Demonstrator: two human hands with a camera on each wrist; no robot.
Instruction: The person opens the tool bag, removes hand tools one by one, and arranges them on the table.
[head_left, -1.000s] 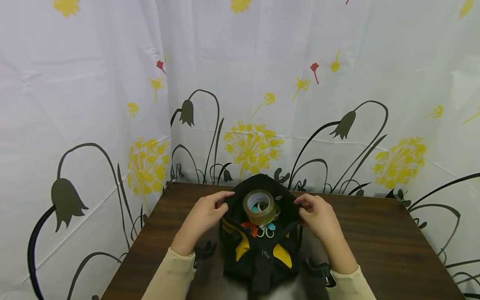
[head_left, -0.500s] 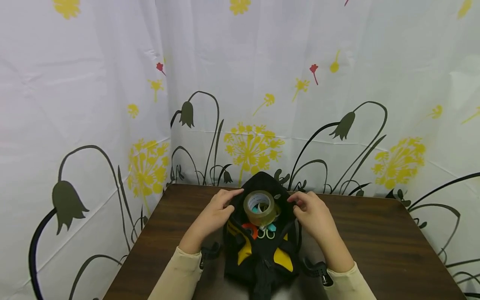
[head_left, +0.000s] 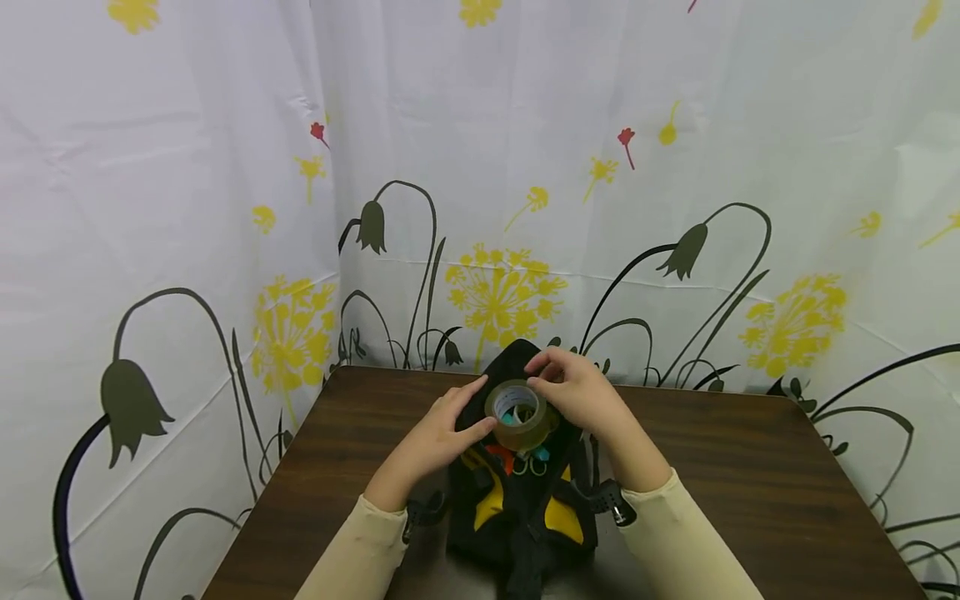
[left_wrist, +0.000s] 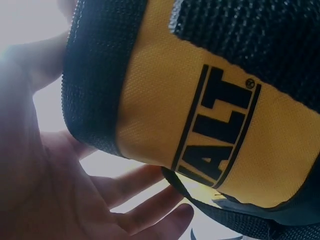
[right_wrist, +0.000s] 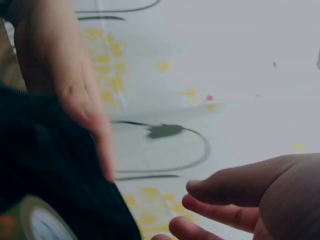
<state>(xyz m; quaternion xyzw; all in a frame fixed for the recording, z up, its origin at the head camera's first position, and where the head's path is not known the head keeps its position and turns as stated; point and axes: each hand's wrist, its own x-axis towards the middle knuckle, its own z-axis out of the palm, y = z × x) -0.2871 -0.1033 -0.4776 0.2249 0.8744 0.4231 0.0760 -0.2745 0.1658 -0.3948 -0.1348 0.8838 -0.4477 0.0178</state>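
Note:
A black and yellow tool bag stands on the table with its mouth gaping. Inside lie a roll of brown packing tape, an orange item, a turquoise piece and pale green loops like scissor handles. My left hand lies along the bag's left rim, thumb near the tape. In the left wrist view, its extended fingers pass beside the bag's lettered yellow panel. Over the bag's right rim hovers my right hand, its loosely bent fingers holding nothing.
The brown wooden table stretches to both sides of the bag. Close behind it hangs a white curtain printed with flowers. Black straps are worn at both wrists.
My right hand has come off the bag's right edge and moved left, over the mouth near the tape. My left hand has shifted slightly right, its fingers opening out, and the bag's mouth looks narrower.

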